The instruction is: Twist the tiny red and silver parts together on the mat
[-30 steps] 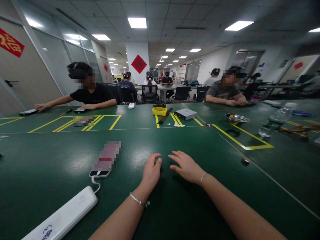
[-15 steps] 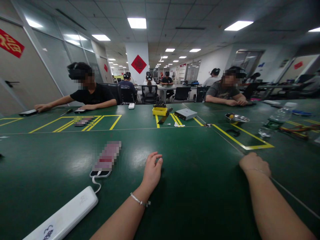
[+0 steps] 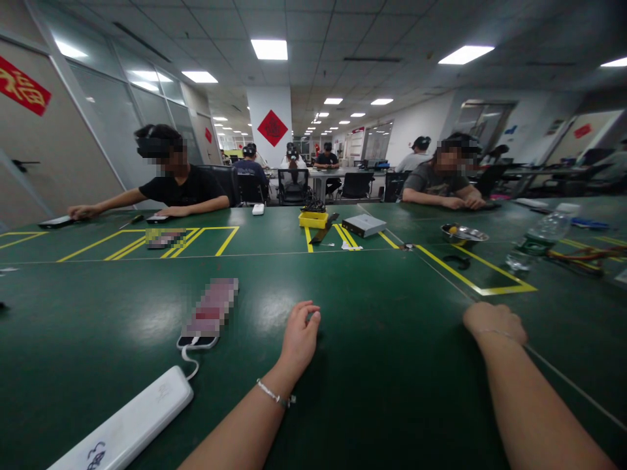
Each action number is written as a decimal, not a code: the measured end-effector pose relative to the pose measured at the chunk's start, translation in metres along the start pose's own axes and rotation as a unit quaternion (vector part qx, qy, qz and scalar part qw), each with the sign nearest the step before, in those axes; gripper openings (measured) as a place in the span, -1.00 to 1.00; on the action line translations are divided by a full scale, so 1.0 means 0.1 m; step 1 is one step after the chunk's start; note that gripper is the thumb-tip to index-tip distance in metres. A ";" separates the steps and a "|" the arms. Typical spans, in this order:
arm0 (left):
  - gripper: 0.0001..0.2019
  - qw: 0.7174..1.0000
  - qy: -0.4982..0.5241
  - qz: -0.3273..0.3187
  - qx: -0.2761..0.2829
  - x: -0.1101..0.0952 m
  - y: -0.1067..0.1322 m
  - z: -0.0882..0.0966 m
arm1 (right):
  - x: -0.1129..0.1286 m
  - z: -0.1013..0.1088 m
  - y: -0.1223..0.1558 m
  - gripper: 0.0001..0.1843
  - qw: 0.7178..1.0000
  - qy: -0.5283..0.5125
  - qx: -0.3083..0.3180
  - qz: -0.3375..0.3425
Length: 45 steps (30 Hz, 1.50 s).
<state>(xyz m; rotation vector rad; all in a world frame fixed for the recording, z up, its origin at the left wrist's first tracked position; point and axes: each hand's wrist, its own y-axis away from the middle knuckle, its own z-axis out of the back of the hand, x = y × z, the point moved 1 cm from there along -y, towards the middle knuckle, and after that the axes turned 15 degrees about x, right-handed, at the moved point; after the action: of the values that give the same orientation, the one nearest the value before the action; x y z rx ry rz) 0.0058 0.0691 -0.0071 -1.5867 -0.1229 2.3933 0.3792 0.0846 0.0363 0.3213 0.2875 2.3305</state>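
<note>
My left hand (image 3: pixel 300 336) rests on the green tabletop (image 3: pixel 382 365), its fingers loosely bent and apart, with nothing in them. A bracelet circles that wrist. To its left lies a phone (image 3: pixel 211 314), its screen blurred out, joined by a short white cable (image 3: pixel 194 367) to a white power bank (image 3: pixel 142 408) with dark handwriting. Farther right, my right hand (image 3: pixel 496 323) sits back-up on the table beside a pale seam line. Its fingers are curled under into a loose fist; the palm is hidden, and no object shows around it.
Beyond my hands are a yellow box (image 3: pixel 313 219) of black items, a grey box (image 3: pixel 364 225), a metal bowl (image 3: pixel 464 233), a black curved piece (image 3: pixel 456 262) and a water bottle (image 3: pixel 543 235). Yellow tape marks the table. Two people sit across, one reaching toward a device (image 3: pixel 55 222).
My right hand has shifted very slightly left. The whole view has moved a little; my left hand, phone and power bank keep their places on the table.
</note>
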 end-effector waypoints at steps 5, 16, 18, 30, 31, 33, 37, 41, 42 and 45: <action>-0.82 1.000 0.002 -0.007 0.011 0.03 0.00 -0.02 | 0.34 0.01 0.23 -0.55 0.997 0.032 -0.025 0.067; -0.75 0.945 0.298 0.087 0.107 -0.12 0.04 -0.13 | 1.45 -0.82 1.72 -0.79 0.793 -0.032 -0.048 0.606; -0.76 0.926 0.350 0.092 0.105 -0.13 0.04 -0.14 | 1.44 -0.86 1.76 -0.79 0.769 -0.018 -0.055 0.637; -0.85 0.898 0.417 0.138 0.033 -0.06 0.00 0.00 | 0.50 -0.25 0.21 -0.55 0.979 0.039 -0.117 0.160; -0.85 0.899 0.415 0.137 0.033 -0.05 0.00 0.00 | 0.37 -0.23 0.09 -0.55 0.988 0.024 -0.090 0.125; -0.83 0.902 0.408 0.135 0.036 -0.05 0.00 -0.01 | 0.17 -0.20 -0.06 -0.57 0.995 -0.002 -0.039 0.090; -0.81 0.903 0.406 0.136 0.033 -0.07 0.00 -0.01 | 0.08 -0.16 -0.11 -0.66 0.996 -0.036 -0.007 0.082; -0.79 0.909 0.396 0.123 0.038 -0.08 0.01 -0.01 | 0.36 -0.16 0.05 -0.76 0.981 -0.111 0.021 0.159; -0.79 0.913 0.389 0.116 0.044 -0.08 0.01 -0.01 | 0.47 -0.18 0.12 -0.78 0.971 -0.138 0.039 0.192; -0.77 0.921 0.373 0.093 0.064 -0.07 0.01 -0.01 | 0.84 -0.36 0.41 -0.85 0.923 -0.231 0.126 0.280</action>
<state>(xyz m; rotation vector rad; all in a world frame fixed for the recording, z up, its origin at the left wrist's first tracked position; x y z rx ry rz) 0.0094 0.0658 -0.0017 -2.3904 0.3395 1.6913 0.2829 0.1121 0.0269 1.1966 0.2861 2.6674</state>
